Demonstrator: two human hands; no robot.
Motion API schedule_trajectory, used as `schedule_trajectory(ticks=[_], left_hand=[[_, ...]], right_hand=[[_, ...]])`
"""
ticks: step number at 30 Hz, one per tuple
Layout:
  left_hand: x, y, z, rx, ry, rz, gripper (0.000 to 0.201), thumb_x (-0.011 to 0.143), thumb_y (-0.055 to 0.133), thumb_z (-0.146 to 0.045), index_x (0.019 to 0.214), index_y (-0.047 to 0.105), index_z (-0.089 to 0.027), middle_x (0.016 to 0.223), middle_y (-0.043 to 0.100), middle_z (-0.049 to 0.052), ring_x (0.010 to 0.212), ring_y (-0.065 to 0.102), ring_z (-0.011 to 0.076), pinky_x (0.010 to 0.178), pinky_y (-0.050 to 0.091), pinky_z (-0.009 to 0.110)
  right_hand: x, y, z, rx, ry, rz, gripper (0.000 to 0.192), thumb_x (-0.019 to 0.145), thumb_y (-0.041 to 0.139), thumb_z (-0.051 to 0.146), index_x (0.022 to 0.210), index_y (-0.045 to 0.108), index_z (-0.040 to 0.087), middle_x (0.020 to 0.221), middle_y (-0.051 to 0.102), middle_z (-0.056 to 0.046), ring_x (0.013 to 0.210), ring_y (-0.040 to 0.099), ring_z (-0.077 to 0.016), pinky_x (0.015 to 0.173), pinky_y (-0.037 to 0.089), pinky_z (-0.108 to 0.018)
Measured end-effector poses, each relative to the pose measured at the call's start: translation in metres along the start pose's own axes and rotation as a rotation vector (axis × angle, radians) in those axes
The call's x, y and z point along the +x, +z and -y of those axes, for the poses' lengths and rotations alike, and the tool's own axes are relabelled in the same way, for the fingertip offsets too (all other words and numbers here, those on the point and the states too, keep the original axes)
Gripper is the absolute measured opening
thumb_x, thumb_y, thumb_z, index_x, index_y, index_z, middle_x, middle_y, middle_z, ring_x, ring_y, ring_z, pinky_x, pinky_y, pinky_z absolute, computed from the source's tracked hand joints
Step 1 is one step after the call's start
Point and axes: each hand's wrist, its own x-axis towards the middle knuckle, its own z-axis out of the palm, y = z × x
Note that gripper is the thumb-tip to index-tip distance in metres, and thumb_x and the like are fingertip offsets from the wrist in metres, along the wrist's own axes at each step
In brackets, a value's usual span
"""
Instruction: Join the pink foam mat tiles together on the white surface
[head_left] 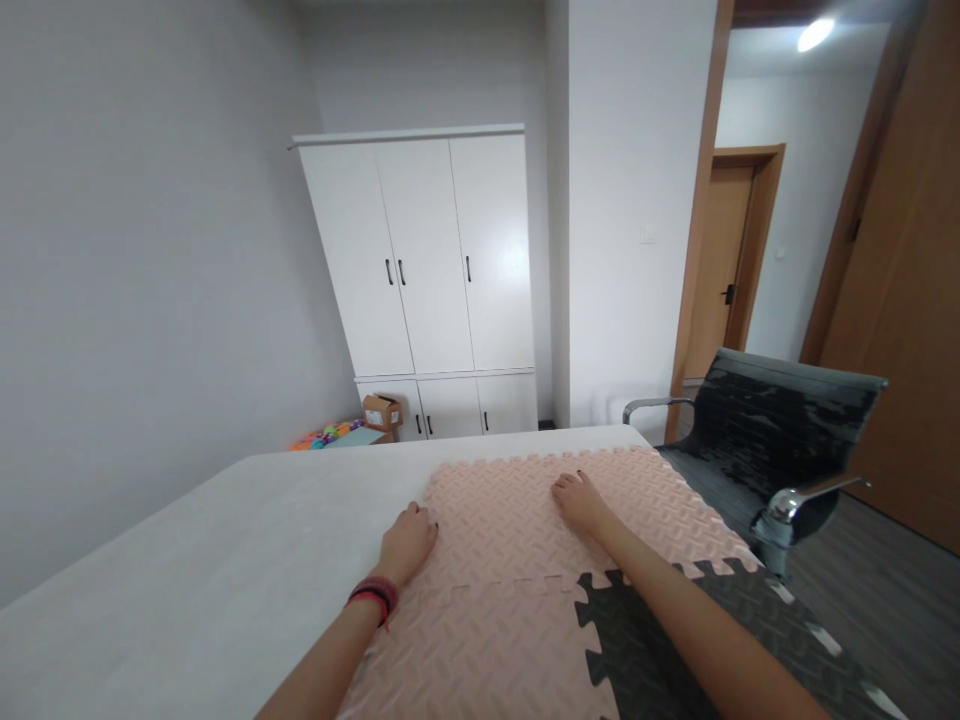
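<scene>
Pink foam mat tiles (pixel 487 525) with a raised tread pattern and jigsaw edges lie on the white surface in front of me. A dark grey foam tile (pixel 637 650) lies to the near right, beside a nearer pink tile (pixel 480 655). My left hand (pixel 409 543), palm down below a red and dark wristband, rests along the left edge of the pink mat, its fingers slightly bent. Farther right, my right hand (pixel 579 502) lies on the pink mat with fingers loosely bent and thumb apart. Both palms are hidden; neither hand visibly lifts anything.
The white tabletop (pixel 225 560) extends to the left. A black office chair (pixel 787 430) with worn covering stands at the right. Behind are a white cabinet (pixel 442 260), a cardboard box (pixel 382 411), colourful items (pixel 330 434) and a doorway with a wooden frame (pixel 697 200).
</scene>
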Motion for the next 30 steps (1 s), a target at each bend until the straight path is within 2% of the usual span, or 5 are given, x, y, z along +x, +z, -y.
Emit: schedule_trajectory(ticks=[3,8,19,23,30], left_hand=[[-0.002,0.001,0.0,0.022,0.019,-0.014,0.025,0.09,0.044,-0.033,0.095,0.059,-0.013,0.108,0.06,0.008,0.098,0.056,0.0178,0.086,0.046,0.037],[-0.004,0.002,-0.001,0.067,0.049,-0.052,0.024,0.091,0.043,-0.03,0.096,0.059,-0.013,0.106,0.06,0.008,0.099,0.056,0.0183,0.081,0.048,0.036],[-0.003,0.001,0.001,0.149,0.137,-0.069,0.023,0.088,0.05,-0.032,0.094,0.06,-0.013,0.103,0.062,0.007,0.098,0.058,0.018,0.083,0.049,0.038],[-0.004,-0.001,0.003,0.17,0.17,-0.082,0.023,0.088,0.05,-0.032,0.094,0.061,-0.013,0.102,0.063,0.006,0.098,0.058,0.0181,0.084,0.049,0.039],[0.002,-0.002,0.007,0.158,0.188,-0.049,0.024,0.088,0.049,-0.034,0.095,0.06,-0.014,0.105,0.062,0.006,0.099,0.057,0.0185,0.085,0.048,0.039]], right_hand=[[0.016,-0.007,0.0,-0.042,0.011,0.046,0.028,0.088,0.041,0.015,0.102,0.066,0.016,0.113,0.063,-0.014,0.117,0.048,-0.0247,0.106,0.023,-0.047],[0.032,-0.008,0.001,-0.066,0.104,0.04,0.027,0.092,0.048,0.031,0.112,0.058,0.015,0.118,0.059,-0.008,0.111,0.052,-0.0226,0.096,0.04,-0.047],[0.058,-0.005,-0.009,-0.017,0.2,0.087,0.029,0.091,0.052,0.037,0.11,0.058,0.016,0.115,0.059,-0.007,0.105,0.056,-0.0206,0.092,0.046,-0.045],[0.072,0.005,-0.003,-0.015,0.209,0.007,0.037,0.092,0.05,0.035,0.125,0.05,0.019,0.131,0.05,-0.009,0.119,0.047,-0.024,0.102,0.036,-0.051],[0.081,0.027,-0.002,0.01,0.252,-0.015,0.038,0.092,0.049,0.038,0.124,0.051,0.017,0.124,0.055,-0.009,0.118,0.049,-0.0242,0.106,0.028,-0.054]])
